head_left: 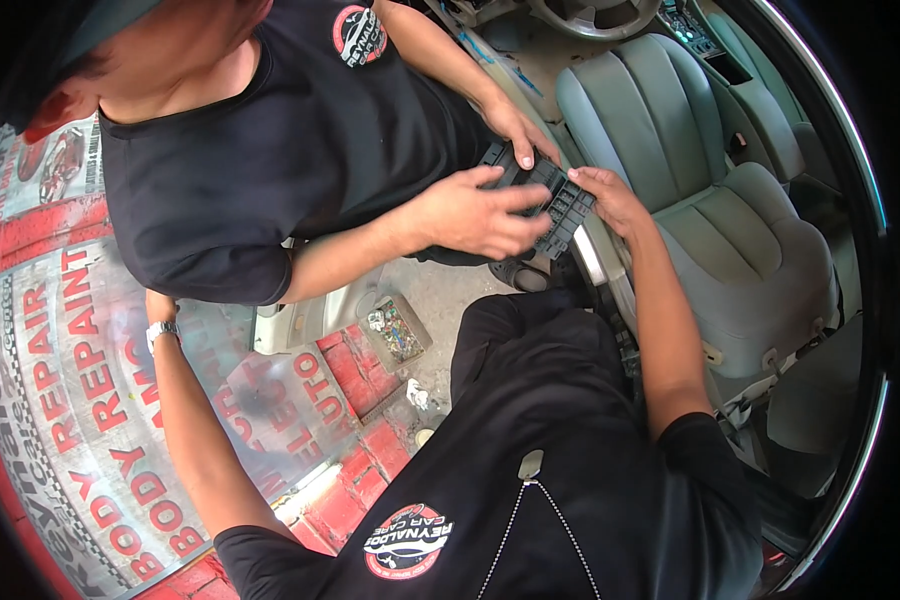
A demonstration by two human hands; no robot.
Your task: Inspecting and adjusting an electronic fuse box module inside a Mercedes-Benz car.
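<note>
My right hand (600, 195) grips the right end of a black fuse-box-like part (568, 215) with rows of slots, thumb on top. A co-worker in a dark T-shirt (300, 150) also has hold of it: one hand (520, 140) at its far end, the other (480, 215), blurred, with fingers over its face. My left hand (160, 308), with a metal watch on the wrist, is out to the left by the open car door (280, 335); its fingers are hidden behind the co-worker's arm, so what they touch cannot be made out.
A grey leather car seat (700, 250) and door sill (600, 250) are on the right, a steering wheel (590, 20) at the top. Below the door sit a small tray of bits (420, 335) and white scraps (420, 395). A lettered signboard (100, 420) stands over red bricks (370, 460) at left.
</note>
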